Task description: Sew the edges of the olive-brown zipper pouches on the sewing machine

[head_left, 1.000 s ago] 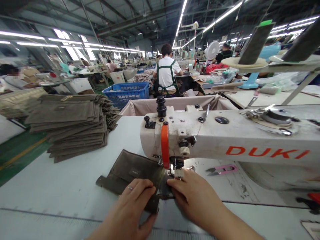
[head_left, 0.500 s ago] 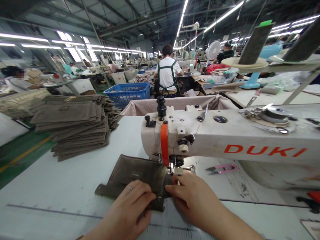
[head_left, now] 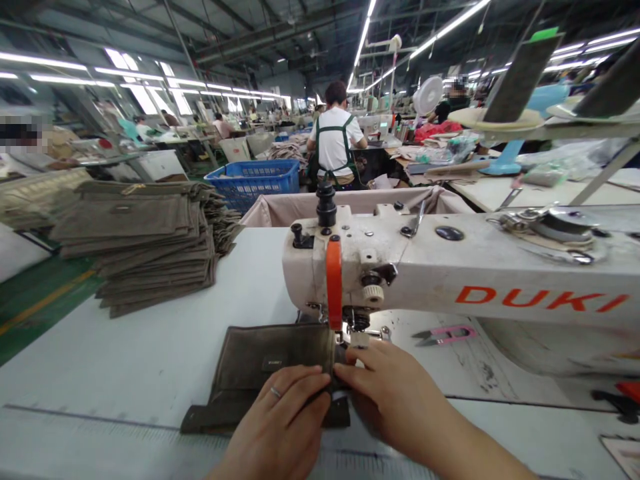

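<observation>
A dark olive-brown fabric panel (head_left: 245,353) with a small label lies on the sewing table, its right edge under the needle area of the sewing machine (head_left: 360,267). My left hand (head_left: 287,417), a ring on one finger, presses on the panel's lower part with fingers together and bent. Close beside the presser foot, my right hand (head_left: 387,380) grips the panel's right edge between thumb and fingers. A folded strip sticks out below the panel, partly covered by my left hand. My right fingertips partly hide the stitching spot.
A stack of similar fabric pieces (head_left: 145,247) stands at the left. Pink thread snips (head_left: 445,335) lie right of the needle. Behind the machine are a cloth-lined bin (head_left: 285,205), a blue basket (head_left: 253,185) and a seated person (head_left: 336,143). Thread cones (head_left: 523,80) stand at upper right.
The fabric panel has turned so that its top edge lies straighter across the table. My left hand has shifted right, closer to my right hand, which stays beside the needle.
</observation>
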